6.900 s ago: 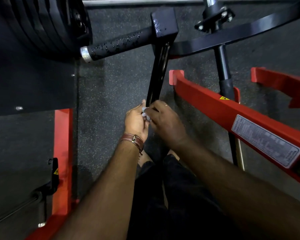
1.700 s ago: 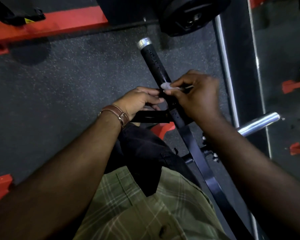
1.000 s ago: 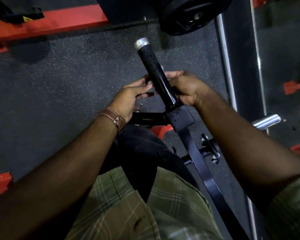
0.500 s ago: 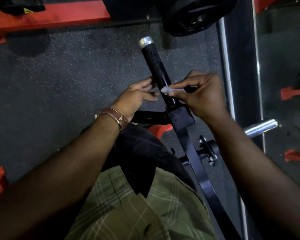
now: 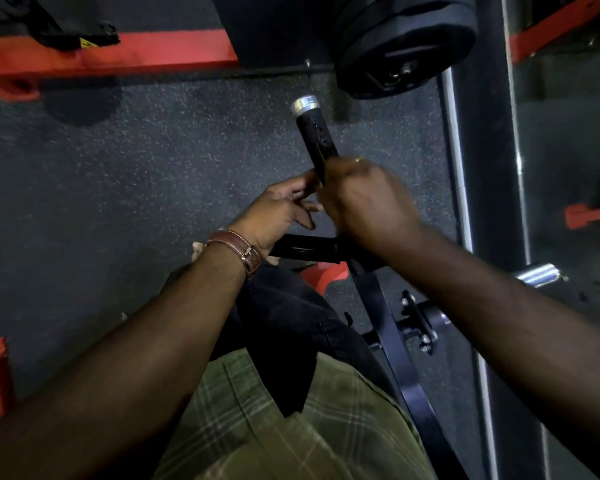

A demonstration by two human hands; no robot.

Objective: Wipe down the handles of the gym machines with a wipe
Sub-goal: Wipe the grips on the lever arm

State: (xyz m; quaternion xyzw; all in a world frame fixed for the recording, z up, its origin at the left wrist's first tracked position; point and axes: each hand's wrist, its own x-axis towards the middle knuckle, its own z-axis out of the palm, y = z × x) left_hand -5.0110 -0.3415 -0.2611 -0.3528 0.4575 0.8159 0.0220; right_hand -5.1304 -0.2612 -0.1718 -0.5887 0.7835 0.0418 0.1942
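From the head camera, the black rubber-sleeved machine handle with a silver end cap [image 5: 315, 138] lies just right of centre, its long axis running from the cap at about 11 o'clock down toward 5 o'clock, where it joins a flat black steel arm [image 5: 404, 372] that carries on toward the bottom edge; the capped end points away from the person, toward the black weight plate [image 5: 406, 46] at 1 o'clock. The right hand [image 5: 364, 199] is curled round the lower part of the grip, blurred as if sliding along it. No wipe shows in this frame, so I judge it is tucked under that palm, but cannot confirm it. The left hand [image 5: 279, 213], with a brown leather strap [image 5: 238, 249] at the wrist, sits at the grip's 9 o'clock side, fingers loosely spread and touching or nearly touching the handle, holding nothing that I can see. The step in hand looks like wiping this handle's shaft; droplets glint on the exposed upper part near the cap, so the next move likely calls for drawing the right hand up toward 11 o'clock to cover that part and the cap. The speckled dark rubber floor [image 5: 153, 174] lies beneath, with a red steel frame bar [image 5: 160, 51] at 11 o'clock.
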